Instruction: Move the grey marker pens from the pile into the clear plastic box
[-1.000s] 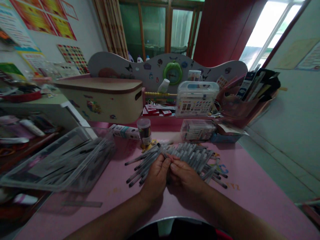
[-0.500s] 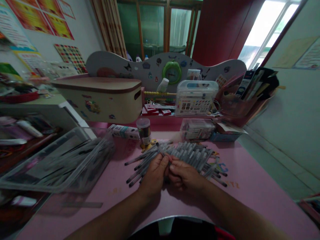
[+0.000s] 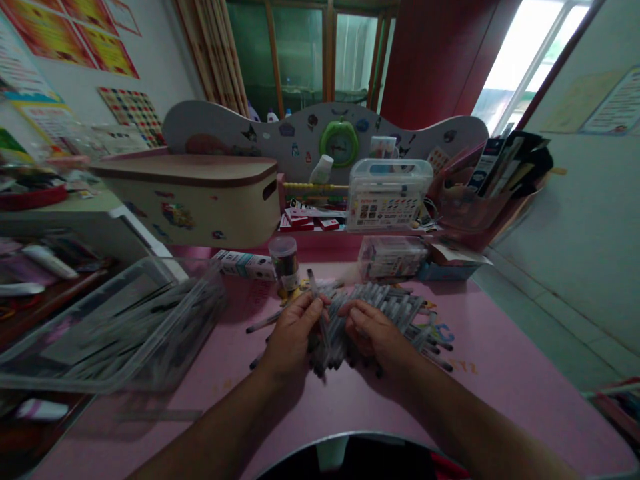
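Observation:
A heap of grey pens (image 3: 395, 308) lies on the pink desk (image 3: 350, 400) in front of me. My left hand (image 3: 293, 330) and my right hand (image 3: 373, 333) are closed on either side of a bundle of grey pens (image 3: 327, 340), pressing it together between them. The bundle points away from me, its near ends toward my body. One pen sticks up above my left fingers. More loose pens lie to the left of my left hand.
A clear plastic box (image 3: 115, 327) holding more grey pens sits at the left. A small dark jar (image 3: 283, 261), a small carton (image 3: 245, 264) and clear cases (image 3: 393, 257) stand behind the heap. A cream lidded box (image 3: 195, 197) and a pen holder (image 3: 480, 200) line the back.
My hands were close together on one pen at the heap's near edge. They have moved apart and now clasp a whole bundle of pens, pulled toward me.

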Tool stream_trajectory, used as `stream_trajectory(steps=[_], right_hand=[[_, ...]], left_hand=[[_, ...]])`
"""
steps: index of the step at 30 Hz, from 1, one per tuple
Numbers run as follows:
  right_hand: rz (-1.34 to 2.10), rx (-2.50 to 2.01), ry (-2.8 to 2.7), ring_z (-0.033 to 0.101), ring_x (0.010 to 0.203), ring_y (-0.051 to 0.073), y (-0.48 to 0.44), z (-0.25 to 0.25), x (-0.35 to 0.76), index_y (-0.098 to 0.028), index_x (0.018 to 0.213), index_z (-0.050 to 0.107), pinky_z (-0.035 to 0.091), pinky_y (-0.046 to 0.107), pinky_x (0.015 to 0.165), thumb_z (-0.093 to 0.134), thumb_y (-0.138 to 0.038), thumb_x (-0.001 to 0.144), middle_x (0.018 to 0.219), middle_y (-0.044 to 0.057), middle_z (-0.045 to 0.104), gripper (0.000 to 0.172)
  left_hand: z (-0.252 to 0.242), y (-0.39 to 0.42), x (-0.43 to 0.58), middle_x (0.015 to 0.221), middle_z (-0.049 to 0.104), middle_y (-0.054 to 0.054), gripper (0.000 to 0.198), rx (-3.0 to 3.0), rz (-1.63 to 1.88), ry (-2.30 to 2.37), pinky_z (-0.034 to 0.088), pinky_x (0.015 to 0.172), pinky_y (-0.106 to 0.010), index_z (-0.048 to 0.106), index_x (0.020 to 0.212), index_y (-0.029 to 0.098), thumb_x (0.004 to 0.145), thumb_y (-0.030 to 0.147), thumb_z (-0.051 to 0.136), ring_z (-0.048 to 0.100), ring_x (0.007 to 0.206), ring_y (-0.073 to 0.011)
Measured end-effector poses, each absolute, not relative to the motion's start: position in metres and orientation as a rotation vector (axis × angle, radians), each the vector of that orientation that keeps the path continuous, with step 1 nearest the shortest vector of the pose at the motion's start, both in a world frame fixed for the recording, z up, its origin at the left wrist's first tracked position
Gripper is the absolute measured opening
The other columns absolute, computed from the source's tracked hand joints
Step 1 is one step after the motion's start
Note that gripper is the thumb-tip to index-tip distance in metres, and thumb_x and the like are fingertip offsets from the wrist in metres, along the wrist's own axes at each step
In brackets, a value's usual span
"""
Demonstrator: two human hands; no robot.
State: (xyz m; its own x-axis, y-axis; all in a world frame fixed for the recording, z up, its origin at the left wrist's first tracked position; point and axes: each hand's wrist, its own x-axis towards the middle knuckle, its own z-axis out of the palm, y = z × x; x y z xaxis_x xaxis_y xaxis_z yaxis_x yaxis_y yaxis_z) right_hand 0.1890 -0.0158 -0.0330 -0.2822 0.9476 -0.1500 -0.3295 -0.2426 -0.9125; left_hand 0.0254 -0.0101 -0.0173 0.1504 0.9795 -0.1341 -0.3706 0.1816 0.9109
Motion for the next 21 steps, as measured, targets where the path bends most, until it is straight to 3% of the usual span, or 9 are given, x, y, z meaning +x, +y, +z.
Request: stream_trajectory(steps=[3,5,10,13,17,21], right_hand=[[1.641,-0.996,-0.945,0.027,0.039,0.005,-0.009,-0.031,0.195,-0.020,0.082,0.058,0.014,0.019,0.037,0.073,-0.058,0.078,0.054,-0.008,0.046,0.041],[1.635,-1.010,-0.931,0.026,0.038,0.005,-0.007,-0.032,0.197,-0.020,0.073,0.054,0.015,0.019,0.037,0.071,-0.061,0.078,0.052,-0.008,0.044,0.045],[1.704,-0.988,-1.012,0.023,0.037,0.004,-0.007,-0.037,0.197,-0.020,0.059,0.046,0.016,0.019,0.036,0.069,-0.062,0.079,0.044,-0.009,0.036,0.052],[1.776,-0.984,-0.917,0.021,0.035,0.004,-0.007,-0.038,0.198,-0.021,0.062,0.045,0.015,0.017,0.034,0.071,-0.060,0.076,0.043,-0.011,0.036,0.049],[1.752,-1.014,-0.778,0.019,0.035,0.003,-0.006,-0.040,0.197,-0.021,0.064,0.044,0.014,0.015,0.034,0.070,-0.058,0.077,0.043,-0.012,0.036,0.048],[1.729,-1.041,-0.838,0.020,0.035,0.004,-0.007,-0.043,0.194,-0.022,0.063,0.043,0.014,0.017,0.034,0.069,-0.063,0.078,0.042,-0.011,0.034,0.051]], left_hand=[[-0.016,-0.010,0.025,0.056,0.056,0.007,0.048,0.863,0.932,0.777,0.033,0.041,-0.018,0.057,0.109,0.021,0.072,0.043,0.079,0.045,0.041,-0.0084],[-0.018,-0.010,0.024,0.052,0.054,0.008,0.051,0.853,0.839,0.708,0.027,0.039,-0.017,0.054,0.109,0.022,0.070,0.041,0.081,0.040,0.038,-0.0073],[-0.027,-0.009,0.021,0.046,0.049,0.008,0.027,0.753,0.778,0.596,0.021,0.038,-0.015,0.059,0.095,0.019,0.076,0.030,0.075,0.034,0.035,-0.0046],[-0.024,-0.010,0.022,0.056,0.060,0.002,0.021,0.650,0.870,0.644,0.035,0.042,-0.016,0.065,0.092,0.016,0.075,0.026,0.073,0.048,0.042,-0.0066],[-0.019,-0.015,0.027,0.084,0.073,-0.005,0.036,0.698,1.012,0.739,0.052,0.062,-0.022,0.070,0.101,0.016,0.066,0.011,0.075,0.066,0.067,-0.0126],[-0.023,-0.020,0.034,0.084,0.075,-0.005,0.026,0.813,1.107,0.885,0.055,0.066,-0.025,0.071,0.098,0.017,0.076,0.029,0.078,0.070,0.073,-0.0158]])
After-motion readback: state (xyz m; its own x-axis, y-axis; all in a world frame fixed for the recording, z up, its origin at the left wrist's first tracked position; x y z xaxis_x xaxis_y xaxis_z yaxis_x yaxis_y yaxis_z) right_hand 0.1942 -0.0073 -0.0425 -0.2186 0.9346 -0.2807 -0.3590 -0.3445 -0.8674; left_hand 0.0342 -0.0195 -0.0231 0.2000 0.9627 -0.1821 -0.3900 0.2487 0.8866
